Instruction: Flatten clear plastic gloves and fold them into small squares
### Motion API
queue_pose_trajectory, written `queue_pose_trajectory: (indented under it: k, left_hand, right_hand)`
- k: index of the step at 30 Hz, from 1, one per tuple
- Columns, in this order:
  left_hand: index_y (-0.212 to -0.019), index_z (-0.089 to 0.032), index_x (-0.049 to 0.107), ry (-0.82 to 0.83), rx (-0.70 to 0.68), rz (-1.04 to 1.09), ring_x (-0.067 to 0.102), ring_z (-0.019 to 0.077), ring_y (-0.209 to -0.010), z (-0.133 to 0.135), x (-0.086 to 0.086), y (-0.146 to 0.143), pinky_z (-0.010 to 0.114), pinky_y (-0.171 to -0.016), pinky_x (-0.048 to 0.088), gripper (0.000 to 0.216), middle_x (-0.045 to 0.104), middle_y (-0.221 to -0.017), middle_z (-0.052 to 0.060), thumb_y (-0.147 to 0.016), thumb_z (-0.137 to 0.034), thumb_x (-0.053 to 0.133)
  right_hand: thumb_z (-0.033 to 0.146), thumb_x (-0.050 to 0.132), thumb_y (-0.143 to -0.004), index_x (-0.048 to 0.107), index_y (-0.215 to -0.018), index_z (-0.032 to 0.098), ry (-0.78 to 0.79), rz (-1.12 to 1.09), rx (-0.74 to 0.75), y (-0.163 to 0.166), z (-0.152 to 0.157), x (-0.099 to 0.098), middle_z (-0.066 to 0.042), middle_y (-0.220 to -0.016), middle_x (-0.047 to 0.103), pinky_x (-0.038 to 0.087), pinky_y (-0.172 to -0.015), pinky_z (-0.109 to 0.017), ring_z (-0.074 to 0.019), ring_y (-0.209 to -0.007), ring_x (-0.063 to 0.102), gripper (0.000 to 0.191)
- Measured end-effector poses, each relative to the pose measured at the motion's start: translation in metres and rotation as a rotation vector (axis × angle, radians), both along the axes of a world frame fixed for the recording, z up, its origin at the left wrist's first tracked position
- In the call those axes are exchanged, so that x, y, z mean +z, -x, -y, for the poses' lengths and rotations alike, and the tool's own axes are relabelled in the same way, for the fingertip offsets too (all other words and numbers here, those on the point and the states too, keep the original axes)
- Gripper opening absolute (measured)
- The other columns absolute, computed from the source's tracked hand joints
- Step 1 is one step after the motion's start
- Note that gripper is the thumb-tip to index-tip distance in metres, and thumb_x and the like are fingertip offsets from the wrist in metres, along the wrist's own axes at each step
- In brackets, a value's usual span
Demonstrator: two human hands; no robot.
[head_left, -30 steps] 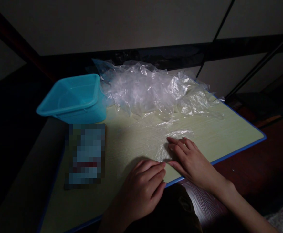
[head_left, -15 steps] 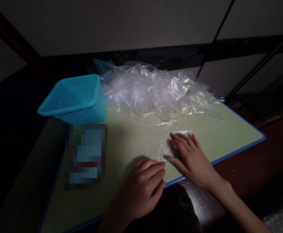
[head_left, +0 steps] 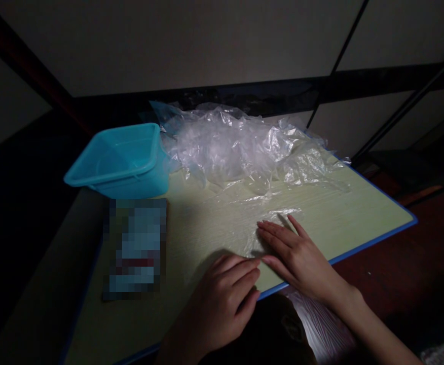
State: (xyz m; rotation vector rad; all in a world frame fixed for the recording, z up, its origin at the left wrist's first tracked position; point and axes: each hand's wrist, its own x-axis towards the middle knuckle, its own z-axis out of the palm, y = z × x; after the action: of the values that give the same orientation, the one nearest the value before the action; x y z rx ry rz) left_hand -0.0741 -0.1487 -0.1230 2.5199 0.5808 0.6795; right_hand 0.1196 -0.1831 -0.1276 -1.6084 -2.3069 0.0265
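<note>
A thin clear plastic bag [head_left: 251,244] lies spread on the pale yellow tabletop, its outline hard to make out. My left hand [head_left: 229,299] rests at its near edge by the table's front, fingers bent and pressed together over the film; the exact grip is partly hidden. Flat and open, my right hand [head_left: 296,253] lies on the bag just to the right, thumb tip close to the left fingertips. Behind both hands spreads a heap of crumpled clear plastic bags [head_left: 225,144].
At the back left stands a blue plastic basin [head_left: 142,185]. In front of it lies a flat rectangular item [head_left: 140,238], blurred out. The table [head_left: 374,213] has a blue edge [head_left: 374,241]. Pale cabinet panels [head_left: 207,45] rise behind it.
My right hand has slid slightly left and toward me over the plastic, its fingers drawn closer together. The left hand stays nearly in place. The view has tilted up a little.
</note>
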Motion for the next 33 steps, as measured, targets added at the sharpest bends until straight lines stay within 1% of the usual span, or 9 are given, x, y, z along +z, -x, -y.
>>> queue_pose_trajectory:
  k: [5,9,12,16,21,27,33]
  left_hand:
    - [-0.090,-0.015,0.060,-0.029,0.004,0.017,0.057,0.0200,-0.084,-0.0008,0.0001,-0.0004,0.037,-0.075,0.049,0.014,0.066,-0.097,0.005,-0.079,-0.010,0.054]
    - [-0.090,-0.015,0.061,-0.052,-0.006,0.015,0.058,0.0186,-0.084,-0.0013,0.0002,-0.0008,0.036,-0.077,0.048,0.013,0.067,-0.099,0.004,-0.080,-0.010,0.054]
    - [-0.090,-0.014,0.061,-0.064,-0.016,0.007,0.059,0.0176,-0.085,-0.0020,0.0003,-0.0009,0.035,-0.079,0.047,0.013,0.067,-0.100,0.004,-0.081,-0.010,0.053]
    - [-0.090,-0.013,0.062,-0.083,-0.007,0.030,0.061,0.0174,-0.085,-0.0023,0.0007,-0.0005,0.034,-0.078,0.048,0.014,0.068,-0.098,0.005,-0.082,-0.009,0.052]
    - [-0.093,-0.013,0.062,-0.096,-0.005,0.038,0.061,0.0177,-0.086,-0.0014,0.0008,0.0001,0.034,-0.078,0.049,0.016,0.068,-0.098,0.006,-0.082,-0.009,0.052]
    - [-0.093,-0.014,0.063,-0.128,0.018,0.043,0.063,0.0178,-0.086,0.0007,0.0021,0.0003,0.034,-0.078,0.051,0.017,0.069,-0.096,0.006,-0.083,-0.010,0.049]
    - [-0.092,-0.014,0.063,-0.142,0.040,0.023,0.064,0.0173,-0.087,0.0035,0.0041,0.0061,0.034,-0.080,0.051,0.017,0.069,-0.097,0.008,-0.083,-0.010,0.049]
  right_hand:
    - [0.034,0.042,-0.092,0.053,-0.119,0.013,-0.005,-0.031,-0.040,-0.0014,-0.0021,-0.0002,-0.007,-0.126,0.054,0.017,-0.108,-0.049,-0.0197,-0.120,0.045,0.036]
    - [0.033,0.043,-0.091,0.052,-0.120,0.016,0.021,-0.072,-0.055,-0.0020,-0.0019,-0.0016,-0.005,-0.128,0.053,0.020,-0.106,-0.048,-0.0204,-0.122,0.042,0.035]
    - [0.031,0.044,-0.090,0.053,-0.119,0.016,0.027,-0.105,-0.066,-0.0026,-0.0028,-0.0024,-0.004,-0.127,0.054,0.022,-0.106,-0.047,-0.0196,-0.121,0.044,0.033]
    - [0.032,0.049,-0.087,0.053,-0.120,0.016,0.022,-0.118,-0.075,-0.0033,-0.0037,-0.0029,-0.004,-0.126,0.055,0.023,-0.106,-0.046,-0.0196,-0.119,0.046,0.036]
    - [0.032,0.050,-0.087,0.052,-0.120,0.017,0.021,-0.108,-0.079,-0.0038,-0.0031,-0.0034,-0.004,-0.126,0.054,0.023,-0.106,-0.045,-0.0190,-0.120,0.045,0.037]
    - [0.032,0.049,-0.087,0.052,-0.120,0.017,0.020,-0.113,-0.079,-0.0040,-0.0032,-0.0042,-0.004,-0.125,0.055,0.020,-0.106,-0.048,-0.0202,-0.120,0.045,0.037]
    - [0.032,0.048,-0.087,0.052,-0.120,0.019,0.017,-0.119,-0.068,-0.0050,-0.0037,-0.0054,-0.005,-0.125,0.055,0.022,-0.104,-0.051,-0.0220,-0.119,0.047,0.036]
